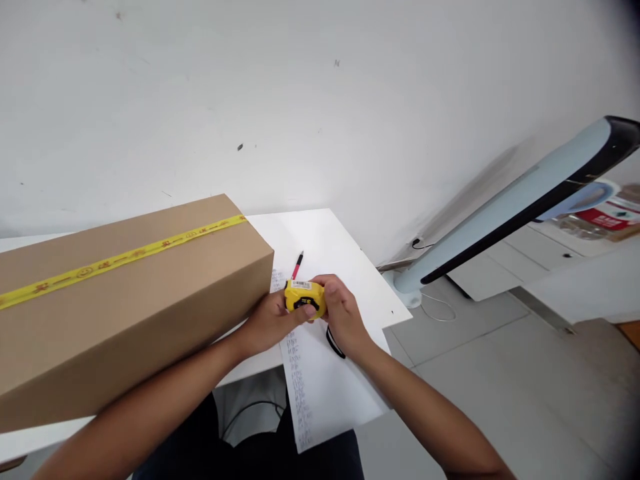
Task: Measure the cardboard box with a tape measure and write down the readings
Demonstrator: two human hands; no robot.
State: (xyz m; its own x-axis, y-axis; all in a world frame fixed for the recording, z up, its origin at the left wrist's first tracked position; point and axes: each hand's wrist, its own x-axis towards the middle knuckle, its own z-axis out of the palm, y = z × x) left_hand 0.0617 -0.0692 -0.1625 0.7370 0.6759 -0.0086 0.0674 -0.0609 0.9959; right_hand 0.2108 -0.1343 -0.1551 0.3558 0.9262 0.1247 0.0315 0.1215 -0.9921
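Observation:
A yellow tape measure (304,293) with black parts and a white barcode label is held between both hands, above a sheet of paper. My left hand (273,322) grips it from the left, thumb across its front. Closed around its right side is my right hand (345,317), and a black wrist strap (334,343) hangs below that palm. The paper (340,400) bears columns of handwriting along its left side and overhangs the table's front edge. Just beyond the tape measure lies a red and black pen (298,264).
A large cardboard box (140,293) sealed with yellow printed tape fills the left of the white table (320,233). To the right, a tall tower fan (500,207) stands on the tiled floor near a white cabinet (520,260). A wall rises behind the table.

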